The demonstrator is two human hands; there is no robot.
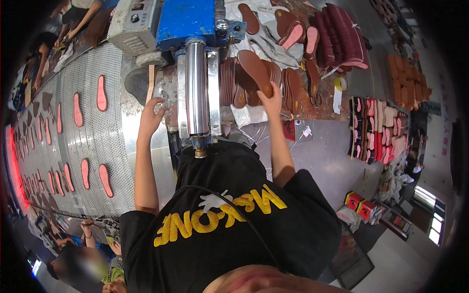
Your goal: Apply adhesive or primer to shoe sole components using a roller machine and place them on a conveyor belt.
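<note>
My right hand (272, 101) grips the heel end of a brown insole (251, 68), thumb on its near side. The insole is tilted up over stacks of similar brown insoles (228, 80). My left hand (152, 115) is left of a shiny metal roller (196, 88), thumb and forefinger apart. A flat wooden stick (151, 80) ends at its fingers; I see no grip on it. Beside the stick lies a dark grey rounded piece (137, 85). The roller sticks out toward me from a blue machine (184, 22), between my hands.
To the left, a mesh conveyor (93, 141) carries several pink insoles (101, 93). A grey control box (134, 27) stands beside the machine. Maroon stacked pieces (337, 36) lie at the far right. A rack of pink and dark insoles (378, 129) stands farther right. Other people work along the conveyor.
</note>
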